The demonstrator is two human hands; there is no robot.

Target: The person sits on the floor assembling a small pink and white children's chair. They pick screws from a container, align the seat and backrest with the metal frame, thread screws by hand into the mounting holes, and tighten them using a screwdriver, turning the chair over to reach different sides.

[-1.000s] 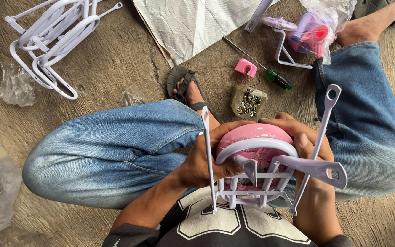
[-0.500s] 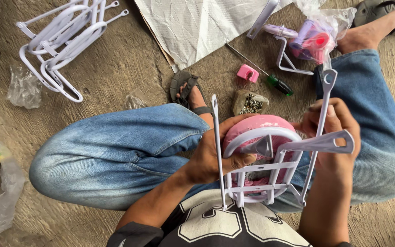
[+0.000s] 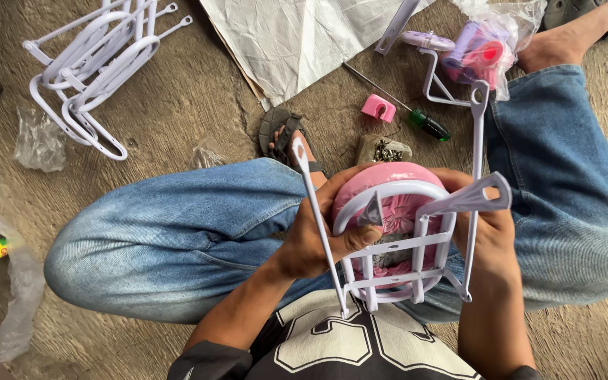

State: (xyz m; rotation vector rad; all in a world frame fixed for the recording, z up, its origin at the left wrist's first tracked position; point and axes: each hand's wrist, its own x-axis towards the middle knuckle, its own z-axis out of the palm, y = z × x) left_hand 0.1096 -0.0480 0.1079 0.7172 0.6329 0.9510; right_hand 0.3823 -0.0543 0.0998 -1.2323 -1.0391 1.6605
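Over the person's lap, a pink seat (image 3: pixel 388 184) in a white metal frame (image 3: pixel 397 246) sat between both hands: the left hand (image 3: pixel 318 236) at nine o'clock, fingers clamped on the frame; the right hand (image 3: pixel 483 225) at three o'clock, gripping its bar.

Rough concrete floor (image 3: pixel 198 105), white metal frames (image 3: pixel 93 70), white sack sheet (image 3: pixel 297 42), pink cap (image 3: pixel 378 108), green-handled screwdriver (image 3: pixel 427 124), crumpled plastic (image 3: pixel 39 141)
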